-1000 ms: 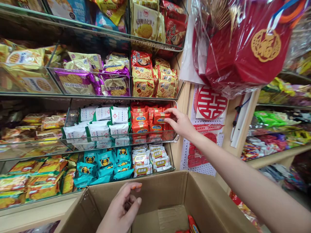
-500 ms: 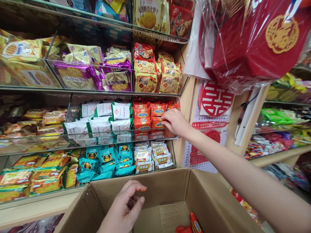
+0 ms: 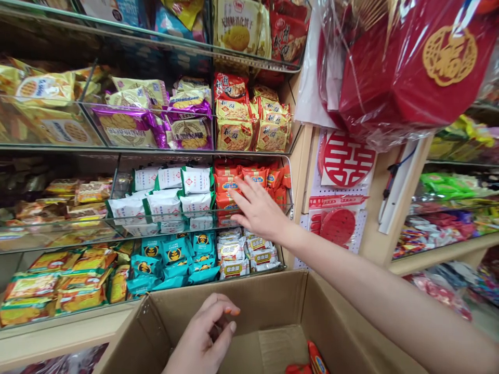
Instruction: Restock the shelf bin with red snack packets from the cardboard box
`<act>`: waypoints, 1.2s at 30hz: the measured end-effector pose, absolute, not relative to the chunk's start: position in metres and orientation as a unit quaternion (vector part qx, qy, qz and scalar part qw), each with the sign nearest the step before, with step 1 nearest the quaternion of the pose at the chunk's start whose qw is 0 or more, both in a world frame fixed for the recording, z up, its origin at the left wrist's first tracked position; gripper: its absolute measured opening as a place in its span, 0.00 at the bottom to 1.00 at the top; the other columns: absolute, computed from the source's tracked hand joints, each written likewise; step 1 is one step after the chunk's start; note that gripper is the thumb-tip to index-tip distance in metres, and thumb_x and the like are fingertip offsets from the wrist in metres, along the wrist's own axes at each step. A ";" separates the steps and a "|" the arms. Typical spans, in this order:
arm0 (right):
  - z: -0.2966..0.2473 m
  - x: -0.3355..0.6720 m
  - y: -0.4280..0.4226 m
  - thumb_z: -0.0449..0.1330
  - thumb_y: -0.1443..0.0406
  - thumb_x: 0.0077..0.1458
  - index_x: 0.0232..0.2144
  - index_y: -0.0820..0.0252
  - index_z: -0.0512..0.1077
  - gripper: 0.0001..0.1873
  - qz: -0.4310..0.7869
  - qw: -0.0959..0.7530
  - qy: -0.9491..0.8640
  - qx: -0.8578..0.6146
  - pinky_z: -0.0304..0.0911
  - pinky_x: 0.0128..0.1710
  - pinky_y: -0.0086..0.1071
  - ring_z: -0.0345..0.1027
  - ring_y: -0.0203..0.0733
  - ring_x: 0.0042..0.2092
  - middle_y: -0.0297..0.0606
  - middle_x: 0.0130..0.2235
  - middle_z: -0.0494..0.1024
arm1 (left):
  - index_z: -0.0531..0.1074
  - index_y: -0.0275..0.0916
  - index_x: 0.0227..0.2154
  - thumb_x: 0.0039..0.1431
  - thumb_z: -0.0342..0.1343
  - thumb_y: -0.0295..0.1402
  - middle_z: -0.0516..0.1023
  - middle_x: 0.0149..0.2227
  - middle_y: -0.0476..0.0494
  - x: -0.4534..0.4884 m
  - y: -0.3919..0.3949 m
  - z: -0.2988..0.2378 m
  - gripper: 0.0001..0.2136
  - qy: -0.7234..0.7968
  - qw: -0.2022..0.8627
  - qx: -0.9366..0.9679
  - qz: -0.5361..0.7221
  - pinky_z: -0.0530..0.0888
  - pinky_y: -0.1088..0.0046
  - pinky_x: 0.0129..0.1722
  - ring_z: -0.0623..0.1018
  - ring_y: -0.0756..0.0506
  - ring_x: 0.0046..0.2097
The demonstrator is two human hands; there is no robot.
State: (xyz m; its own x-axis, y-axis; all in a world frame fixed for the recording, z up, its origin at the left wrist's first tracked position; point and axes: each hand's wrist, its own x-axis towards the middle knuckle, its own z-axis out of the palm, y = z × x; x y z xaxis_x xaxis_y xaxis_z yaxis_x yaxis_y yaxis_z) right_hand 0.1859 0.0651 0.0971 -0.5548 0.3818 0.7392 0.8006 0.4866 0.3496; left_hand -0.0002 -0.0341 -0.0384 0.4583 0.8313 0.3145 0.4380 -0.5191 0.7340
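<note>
My right hand (image 3: 260,212) reaches over the shelf with its fingers stretched and spread, nothing in it. Just behind the fingers stand stacked red snack packets (image 3: 226,183); whether the fingertips touch them I cannot tell. My left hand (image 3: 206,332) hovers above the open cardboard box (image 3: 268,298), its fingers loosely bent and the thumb apart, holding nothing I can see. Inside the box, low and to the right, lie a few red packets (image 3: 317,358), cut off by the lower picture edge.
White-and-green packets (image 3: 163,205) stand left of the red ones, behind a clear shelf lip. Below are teal packets (image 3: 173,252) and white-and-gold packets (image 3: 234,252). A large red plastic-wrapped item (image 3: 405,72) hangs at upper right. A wooden upright (image 3: 302,182) ends the shelf.
My right hand has moved left from the right end of the red packets, and its closed fingers have spread. The left hand stays nearly in place. The view has shifted slightly.
</note>
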 end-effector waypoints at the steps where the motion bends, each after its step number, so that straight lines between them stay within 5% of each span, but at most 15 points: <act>1: 0.094 0.179 0.066 0.49 0.54 0.55 0.56 0.67 0.55 0.31 -0.347 0.288 -0.810 -0.374 0.38 0.59 0.46 0.37 0.52 0.61 0.47 0.60 0.51 | 0.64 0.42 0.35 0.58 0.44 0.30 0.64 0.39 0.45 0.000 -0.034 -0.039 0.06 0.392 0.292 0.805 0.337 0.66 0.74 0.33 0.69 0.49 0.33; 10: 0.083 0.161 0.076 0.49 0.47 0.51 0.56 0.76 0.54 0.41 -0.361 0.293 -0.782 -0.416 0.36 0.59 0.47 0.41 0.56 0.60 0.54 0.58 0.55 | 0.64 0.41 0.34 0.58 0.43 0.28 0.64 0.38 0.45 0.003 -0.034 -0.041 0.06 0.389 0.298 0.813 0.314 0.67 0.74 0.33 0.68 0.49 0.33; 19: 0.084 0.177 0.071 0.48 0.53 0.55 0.58 0.71 0.50 0.35 -0.339 0.333 -0.774 -0.420 0.36 0.59 0.46 0.36 0.52 0.62 0.52 0.60 0.49 | 0.64 0.40 0.32 0.57 0.43 0.27 0.65 0.37 0.45 0.003 -0.038 -0.043 0.06 0.384 0.291 0.826 0.292 0.67 0.73 0.33 0.69 0.48 0.34; 25: 0.081 0.194 0.074 0.48 0.53 0.55 0.56 0.77 0.53 0.35 -0.304 0.340 -0.763 -0.459 0.44 0.58 0.44 0.49 0.53 0.57 0.55 0.56 0.58 | 0.63 0.40 0.31 0.56 0.43 0.26 0.65 0.35 0.45 0.005 -0.039 -0.044 0.06 0.388 0.290 0.826 0.288 0.67 0.73 0.32 0.69 0.48 0.33; 30: 0.078 0.198 0.073 0.49 0.53 0.55 0.57 0.78 0.51 0.37 -0.311 0.331 -0.764 -0.458 0.43 0.58 0.43 0.48 0.53 0.57 0.55 0.56 0.57 | 0.64 0.40 0.30 0.55 0.44 0.25 0.66 0.34 0.45 0.006 -0.039 -0.046 0.06 0.387 0.272 0.837 0.274 0.66 0.73 0.31 0.69 0.48 0.32; 36: 0.075 0.194 0.066 0.50 0.57 0.55 0.58 0.63 0.51 0.31 -0.336 0.363 -0.758 -0.424 0.35 0.59 0.50 0.35 0.51 0.62 0.49 0.60 0.49 | 0.65 0.40 0.31 0.54 0.43 0.25 0.67 0.34 0.45 0.008 -0.041 -0.050 0.07 0.386 0.253 0.851 0.252 0.65 0.75 0.29 0.69 0.49 0.32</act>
